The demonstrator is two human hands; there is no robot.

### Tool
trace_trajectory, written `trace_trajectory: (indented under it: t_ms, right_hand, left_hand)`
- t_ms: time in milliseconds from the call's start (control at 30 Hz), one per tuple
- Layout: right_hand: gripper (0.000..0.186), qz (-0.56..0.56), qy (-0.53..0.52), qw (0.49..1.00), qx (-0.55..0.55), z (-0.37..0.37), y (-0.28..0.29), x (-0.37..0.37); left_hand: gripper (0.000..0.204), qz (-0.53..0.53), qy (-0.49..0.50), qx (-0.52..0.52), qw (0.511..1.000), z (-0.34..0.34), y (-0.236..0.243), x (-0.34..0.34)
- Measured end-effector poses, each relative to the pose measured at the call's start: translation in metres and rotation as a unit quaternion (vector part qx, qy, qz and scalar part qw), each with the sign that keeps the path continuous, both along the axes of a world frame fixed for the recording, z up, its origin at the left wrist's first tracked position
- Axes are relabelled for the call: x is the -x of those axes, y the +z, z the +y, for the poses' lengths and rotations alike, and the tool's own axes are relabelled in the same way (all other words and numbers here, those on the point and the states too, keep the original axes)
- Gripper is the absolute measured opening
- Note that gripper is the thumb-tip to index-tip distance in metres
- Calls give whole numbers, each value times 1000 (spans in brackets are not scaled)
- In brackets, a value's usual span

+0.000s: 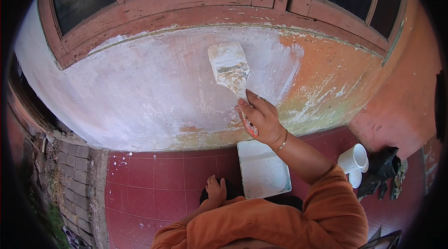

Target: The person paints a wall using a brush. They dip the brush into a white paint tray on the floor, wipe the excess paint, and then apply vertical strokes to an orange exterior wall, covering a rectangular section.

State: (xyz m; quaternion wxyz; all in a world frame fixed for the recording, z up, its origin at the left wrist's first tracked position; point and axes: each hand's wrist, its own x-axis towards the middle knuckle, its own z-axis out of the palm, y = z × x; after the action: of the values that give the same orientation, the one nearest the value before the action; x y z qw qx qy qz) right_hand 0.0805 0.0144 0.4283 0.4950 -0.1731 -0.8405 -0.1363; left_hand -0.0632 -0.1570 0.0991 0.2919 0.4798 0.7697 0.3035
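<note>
My right hand [260,117] grips the red handle of a wide paintbrush [229,68] coated in white paint. Its bristles press flat against the wall [154,90] just below the window frame, at the right end of the whitened patch. To the right of the brush the wall is still orange with flaking paint. My left hand [215,190] rests low on my dark knee, fingers loosely curled, holding nothing. A white rectangular paint tray [262,169] lies on the red tiled floor right under my right wrist.
A worn reddish wooden window frame [186,11] runs along the top. A white cup [353,159] and a dark crumpled bag [383,169] sit on the floor at right. Grey paving bricks [70,174] border the red tiles [154,179] at left.
</note>
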Motion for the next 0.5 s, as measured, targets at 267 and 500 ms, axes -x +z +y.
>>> trace_trajectory:
  t_ms: [267,500]
  right_hand:
    - [39,-55,-25,998,21,15,-23,14]
    - [39,16,32,998,-48,0,6,36]
  left_hand:
    - [57,-4,5,-2,1000,1,-1,3]
    - [58,-16,-1,12,1000,1,3,5]
